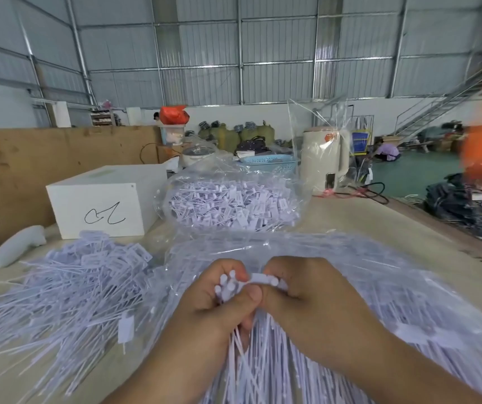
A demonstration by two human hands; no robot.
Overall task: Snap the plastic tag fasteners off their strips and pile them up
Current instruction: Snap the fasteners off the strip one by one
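Both hands meet low in the middle of the view. My left hand point(219, 301) grips a bundle of white tag fasteners point(226, 285), whose thin tails hang down below my fingers. My right hand point(301, 295) pinches the white strip point(263, 278) that sticks out of that bundle toward the right. A loose pile of separated fasteners point(68, 287) lies on the table to the left. Under my hands spreads a clear plastic bag of fastener strips point(394, 301).
A second clear bag full of fasteners point(234, 205) lies further back. A white box with a black scribble point(102, 202) stands at back left, a white handle-shaped object point(15, 246) beside it. A cream kettle point(324, 161) and a blue basket point(269, 163) stand behind. A wooden board point(30, 170) walls the left.
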